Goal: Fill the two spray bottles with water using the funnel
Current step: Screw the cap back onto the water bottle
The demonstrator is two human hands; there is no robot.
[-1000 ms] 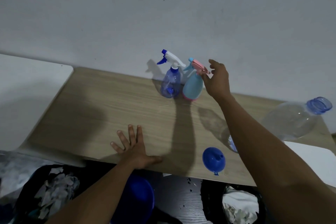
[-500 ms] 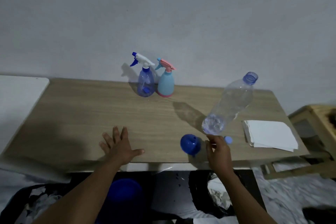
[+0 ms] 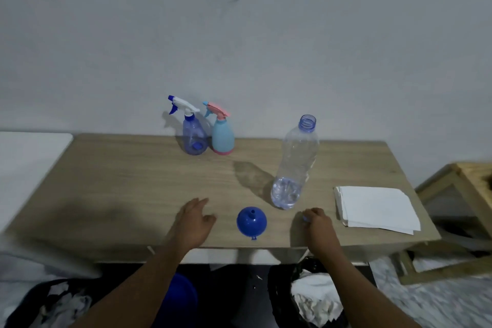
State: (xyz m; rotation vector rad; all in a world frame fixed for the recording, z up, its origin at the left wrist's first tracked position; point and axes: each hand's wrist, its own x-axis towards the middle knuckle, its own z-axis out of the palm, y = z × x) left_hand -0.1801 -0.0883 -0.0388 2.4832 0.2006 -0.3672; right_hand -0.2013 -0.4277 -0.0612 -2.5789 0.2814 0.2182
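Observation:
Two spray bottles stand side by side at the back of the wooden table (image 3: 119,181): a clear blue spray bottle (image 3: 193,138) with a white head and a light blue spray bottle (image 3: 223,137) with a pink head. A blue funnel (image 3: 251,222) lies mouth down near the front edge. An uncapped clear water bottle (image 3: 295,168) stands right of it with a little water at its bottom. My left hand (image 3: 193,221) rests relaxed on the table, left of the funnel. My right hand (image 3: 318,222) curls its fingers over a small blue bottle cap (image 3: 304,219) in front of the water bottle.
A stack of white paper napkins (image 3: 375,208) lies at the table's right end. A wooden stool (image 3: 463,186) stands further right, a white surface (image 3: 26,157) to the left. Under the table sit a blue bucket (image 3: 182,298) and black bags of crumpled paper (image 3: 314,301).
My right hand came back from the pink spray head to the front edge and closed on the cap. My left hand slid right toward the funnel. The view swung right.

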